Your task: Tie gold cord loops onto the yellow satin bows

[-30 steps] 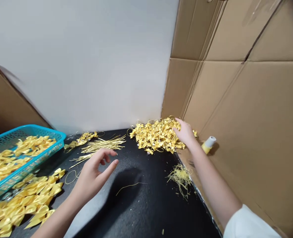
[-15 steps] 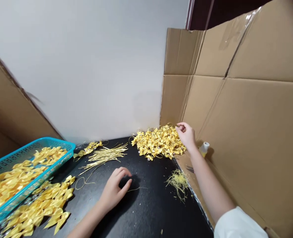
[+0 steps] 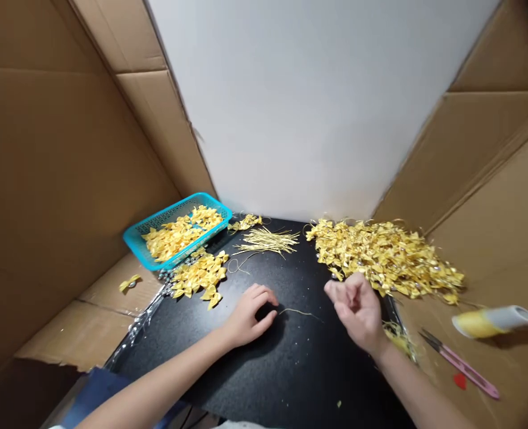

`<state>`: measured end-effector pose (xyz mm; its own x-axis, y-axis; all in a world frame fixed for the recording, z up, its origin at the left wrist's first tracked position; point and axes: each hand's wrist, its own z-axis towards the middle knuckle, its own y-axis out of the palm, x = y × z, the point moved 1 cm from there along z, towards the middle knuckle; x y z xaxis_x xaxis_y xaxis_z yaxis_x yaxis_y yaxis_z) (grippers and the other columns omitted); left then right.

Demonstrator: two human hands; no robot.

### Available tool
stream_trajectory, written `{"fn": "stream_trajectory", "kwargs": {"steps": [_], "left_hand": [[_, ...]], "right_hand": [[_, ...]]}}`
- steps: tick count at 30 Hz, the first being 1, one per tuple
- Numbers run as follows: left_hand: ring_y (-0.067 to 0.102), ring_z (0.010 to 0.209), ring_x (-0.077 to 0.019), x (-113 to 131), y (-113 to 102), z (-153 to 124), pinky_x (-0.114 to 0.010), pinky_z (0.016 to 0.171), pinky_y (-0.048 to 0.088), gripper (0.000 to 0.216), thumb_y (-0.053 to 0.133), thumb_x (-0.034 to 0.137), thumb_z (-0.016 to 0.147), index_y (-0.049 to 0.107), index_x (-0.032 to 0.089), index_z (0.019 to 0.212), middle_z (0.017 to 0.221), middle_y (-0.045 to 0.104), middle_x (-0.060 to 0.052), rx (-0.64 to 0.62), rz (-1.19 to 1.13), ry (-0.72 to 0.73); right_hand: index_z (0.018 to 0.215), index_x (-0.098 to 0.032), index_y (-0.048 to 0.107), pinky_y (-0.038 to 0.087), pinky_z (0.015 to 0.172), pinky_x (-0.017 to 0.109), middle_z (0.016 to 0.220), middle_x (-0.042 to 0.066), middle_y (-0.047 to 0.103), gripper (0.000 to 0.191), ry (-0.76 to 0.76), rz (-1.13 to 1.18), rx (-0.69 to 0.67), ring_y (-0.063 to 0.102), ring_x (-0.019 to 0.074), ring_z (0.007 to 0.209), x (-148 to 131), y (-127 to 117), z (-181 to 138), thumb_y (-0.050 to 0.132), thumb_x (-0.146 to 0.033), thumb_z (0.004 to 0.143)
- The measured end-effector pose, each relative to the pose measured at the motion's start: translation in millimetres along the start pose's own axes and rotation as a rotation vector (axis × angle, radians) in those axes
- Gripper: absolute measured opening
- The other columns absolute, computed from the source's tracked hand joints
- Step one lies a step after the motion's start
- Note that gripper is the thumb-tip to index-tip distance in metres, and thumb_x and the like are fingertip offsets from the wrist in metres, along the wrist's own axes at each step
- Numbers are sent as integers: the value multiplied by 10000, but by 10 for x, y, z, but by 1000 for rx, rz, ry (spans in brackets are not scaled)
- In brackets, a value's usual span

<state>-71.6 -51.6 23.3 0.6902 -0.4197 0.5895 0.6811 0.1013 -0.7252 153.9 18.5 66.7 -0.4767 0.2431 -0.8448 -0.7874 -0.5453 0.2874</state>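
Observation:
My left hand (image 3: 251,317) rests on the black table, fingers curved and the thumb held apart from them, with nothing visible in it. A short thin gold cord (image 3: 297,311) lies just off its fingertips. Above the table's right part is my right hand (image 3: 357,310), its fingers loosely bent and apart, holding nothing that I can see. Behind it spreads a big pile of yellow ribbon bows (image 3: 380,247) with cord loops and small beads. A bundle of cut gold cords (image 3: 268,239) lies at the back middle.
A turquoise basket (image 3: 132,241) of yellow bows stands at the back left, with loose bows (image 3: 201,274) before it. On the right cardboard lie pink-handled thread snips (image 3: 467,369), a thread spool (image 3: 478,323) and cord scraps (image 3: 400,338). Cardboard walls flank the table.
My right hand has moved from the far edge of the bow pile back toward me and my left hand. The view has turned left; the left hand stays on the table.

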Motion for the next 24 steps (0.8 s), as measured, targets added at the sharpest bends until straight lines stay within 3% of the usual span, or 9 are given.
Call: {"fn": "stream_trajectory", "kwargs": {"steps": [4,6,8,12,19,24], "left_hand": [[580,963,-194,423,-165,103,-342,844,495,296,595,184,836,534,195,1125,1029,618,-88,219,-136,192],[583,959,-201,644,-264,297,-335,819,508,330,632,218,826,547,188,1143,1033,612,-98,332,-143,294],[587,929,-194,794,-322,506,-320,790,514,259,673,209,810,590,192,1055,981,620,-83,360,-93,256],[602,826,-164,841,-285,705,-297,719,525,221,749,205,768,613,189,942,876,636,-49,472,2,283],[657,769,-150,680,-121,527,-294,682,560,266,793,186,730,633,191,943,821,691,-16,595,8,429],[663,745,-128,644,-161,447,-260,661,563,150,737,160,789,639,192,897,801,693,-4,538,59,472]], "right_hand": [[741,-223,346,313,570,224,582,-94,221,255,458,645,106,186,85,519,51,482,-11,559,-108,660],[730,-214,376,355,591,225,584,-87,241,225,644,812,199,203,83,522,30,651,81,545,-133,606],[714,-212,397,384,598,234,620,-58,298,195,723,893,239,310,105,576,-15,753,174,542,-214,584],[680,-213,396,392,580,228,638,-37,295,166,621,905,339,351,123,605,-85,806,219,523,-277,596],[739,-238,386,463,719,306,758,2,371,161,548,771,429,439,163,693,-42,834,57,471,-322,632],[739,-244,379,429,645,287,715,-11,294,112,548,708,412,354,168,635,-3,854,45,441,-335,719]]}}
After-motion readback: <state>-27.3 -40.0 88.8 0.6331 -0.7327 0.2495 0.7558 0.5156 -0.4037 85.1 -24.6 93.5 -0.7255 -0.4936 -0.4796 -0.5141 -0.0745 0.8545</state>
